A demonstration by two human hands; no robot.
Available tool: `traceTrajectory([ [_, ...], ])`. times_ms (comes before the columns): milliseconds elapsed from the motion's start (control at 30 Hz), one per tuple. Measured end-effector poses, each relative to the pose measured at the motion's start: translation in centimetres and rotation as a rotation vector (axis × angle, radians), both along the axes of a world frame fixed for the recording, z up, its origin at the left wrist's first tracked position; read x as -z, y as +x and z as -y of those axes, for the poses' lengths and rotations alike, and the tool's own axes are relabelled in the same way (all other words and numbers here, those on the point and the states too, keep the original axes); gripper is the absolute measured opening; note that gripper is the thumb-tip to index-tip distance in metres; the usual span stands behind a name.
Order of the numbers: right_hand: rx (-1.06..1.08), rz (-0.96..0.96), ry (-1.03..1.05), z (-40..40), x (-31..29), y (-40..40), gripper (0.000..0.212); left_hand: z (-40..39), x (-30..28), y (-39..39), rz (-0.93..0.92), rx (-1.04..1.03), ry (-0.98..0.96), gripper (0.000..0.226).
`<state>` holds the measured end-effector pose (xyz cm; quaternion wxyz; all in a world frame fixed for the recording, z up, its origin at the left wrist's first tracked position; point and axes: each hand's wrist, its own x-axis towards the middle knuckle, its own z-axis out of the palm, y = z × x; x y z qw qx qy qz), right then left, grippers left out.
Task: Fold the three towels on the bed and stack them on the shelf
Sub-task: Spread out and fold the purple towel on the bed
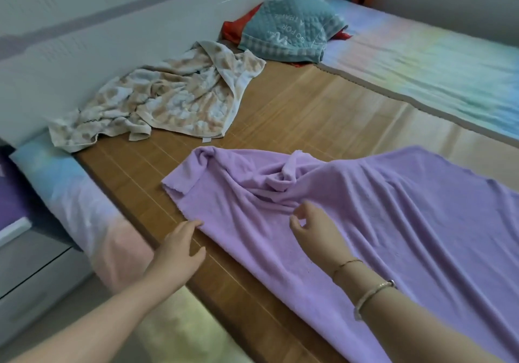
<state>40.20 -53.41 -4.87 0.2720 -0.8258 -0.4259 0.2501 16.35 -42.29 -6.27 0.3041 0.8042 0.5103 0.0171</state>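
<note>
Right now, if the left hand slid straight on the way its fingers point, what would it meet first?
The left hand lies on the bamboo mat, fingertips at the purple towel's near edge. Going on, it would probably meet that edge first; the depth is hard to judge.

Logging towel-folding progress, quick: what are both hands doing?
Left hand: open, fingertips touching the purple towel edge.
Right hand: open, fingers loosely curled above towel, holding nothing.

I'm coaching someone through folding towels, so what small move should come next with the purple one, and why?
Probably flatten it first: the purple towel is bunched into ridges near its far edge, with one corner flipped over. The left hand touches its near-left edge and the right hand hovers by the wrinkles, so pulling that bunch outward looks right before any fold.
</note>
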Motion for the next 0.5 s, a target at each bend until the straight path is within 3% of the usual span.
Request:
traceTrajectory([
  [167, 0.319, -0.326, -0.009, -10.3, 2.6, 0.6, 0.039, -10.6, 2.4, 4.5, 0.025, 0.085, 0.036, 0.057],
  [267, 0.374, -0.298, -0.089, -14.7, 4.3, 1.7, 0.017, -15.9, 3.1, 8.2, 0.053, 0.209, 0.073, 0.056],
  [400, 0.38, -0.182, -0.253, -17.9, 5.4, 3.6, 0.039, -19.9, 3.5, 12.2, 0.053, 0.408, 0.051, 0.067],
  [500, 0.42, -0.104, -0.35, -19.3, 6.3, 4.5, 0.05, -21.7, 4.3, 13.9, -0.157, 0.589, -0.123, 0.084],
])
